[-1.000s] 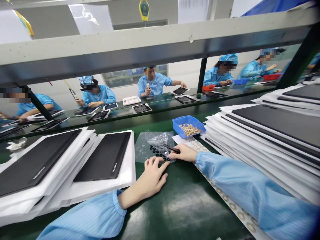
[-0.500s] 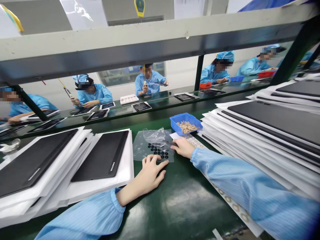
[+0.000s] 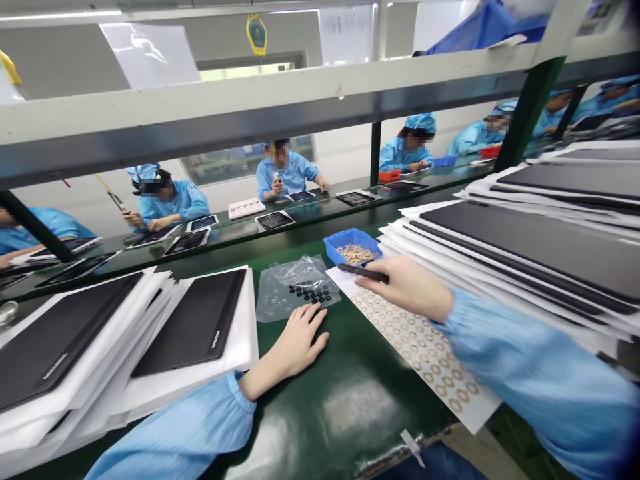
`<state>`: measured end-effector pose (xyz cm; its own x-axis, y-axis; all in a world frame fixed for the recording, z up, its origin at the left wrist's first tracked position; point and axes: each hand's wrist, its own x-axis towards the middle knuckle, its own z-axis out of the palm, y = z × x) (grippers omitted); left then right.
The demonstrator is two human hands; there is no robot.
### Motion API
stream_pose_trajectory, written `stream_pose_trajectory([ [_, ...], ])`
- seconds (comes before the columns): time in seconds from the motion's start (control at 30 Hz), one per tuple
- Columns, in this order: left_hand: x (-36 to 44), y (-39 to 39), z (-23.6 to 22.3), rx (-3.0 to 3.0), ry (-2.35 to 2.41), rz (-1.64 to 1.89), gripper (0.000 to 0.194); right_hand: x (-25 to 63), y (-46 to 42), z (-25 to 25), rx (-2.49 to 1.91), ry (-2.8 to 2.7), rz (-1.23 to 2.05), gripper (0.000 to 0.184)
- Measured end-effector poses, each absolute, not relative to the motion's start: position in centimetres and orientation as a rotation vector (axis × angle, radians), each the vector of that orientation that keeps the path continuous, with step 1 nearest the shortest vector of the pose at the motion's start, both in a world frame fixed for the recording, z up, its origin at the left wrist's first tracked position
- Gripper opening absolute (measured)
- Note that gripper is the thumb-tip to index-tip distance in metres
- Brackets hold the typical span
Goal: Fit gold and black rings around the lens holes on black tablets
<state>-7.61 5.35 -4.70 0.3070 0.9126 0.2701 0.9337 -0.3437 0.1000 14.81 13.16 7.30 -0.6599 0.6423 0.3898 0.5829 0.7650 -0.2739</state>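
My left hand (image 3: 300, 340) lies flat with its fingers apart on the green table, fingertips at the near edge of a clear plastic sheet (image 3: 273, 303). On that sheet are rows of small black rings (image 3: 313, 291). My right hand (image 3: 413, 287) is closed around black tweezers (image 3: 367, 273) that point left, and it is slightly blurred. Beneath it runs a white sheet (image 3: 480, 417) bearing rows of tan ring stickers (image 3: 415, 340). Just beyond the tweezers stands a blue tray (image 3: 345, 239) with loose tan rings (image 3: 356, 254) in it.
Black tablets (image 3: 193, 320) rest on white sleeves at left; a taller stack of tablets and sleeves (image 3: 525, 243) rises at right. A shelf beam (image 3: 280, 103) crosses above. Co-workers in blue (image 3: 287, 173) sit behind a far bench holding open tablets (image 3: 274, 221).
My right hand has drawn back from the plastic sheet, moving right with the tweezers over the sticker sheet. My left hand stays by the plastic sheet. The camera view has shifted.
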Motion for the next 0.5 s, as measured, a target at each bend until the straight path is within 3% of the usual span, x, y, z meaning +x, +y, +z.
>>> stream_pose_trajectory([
  [0.23,-7.4,7.0,-5.2,-2.384,-1.732,-0.542,0.044,25.1,6.6,7.9,-0.737,-2.158,-0.140,0.026],
  [0.37,-5.3,6.3,-3.9,-2.381,-1.574,-0.645,0.041,31.3,5.3,5.6,-0.951,-1.853,-0.381,0.017],
  [0.5,-0.5,5.4,-0.8,-2.566,-1.360,-0.704,0.038,35.8,6.1,2.7,-1.118,-1.609,-0.406,0.024],
])
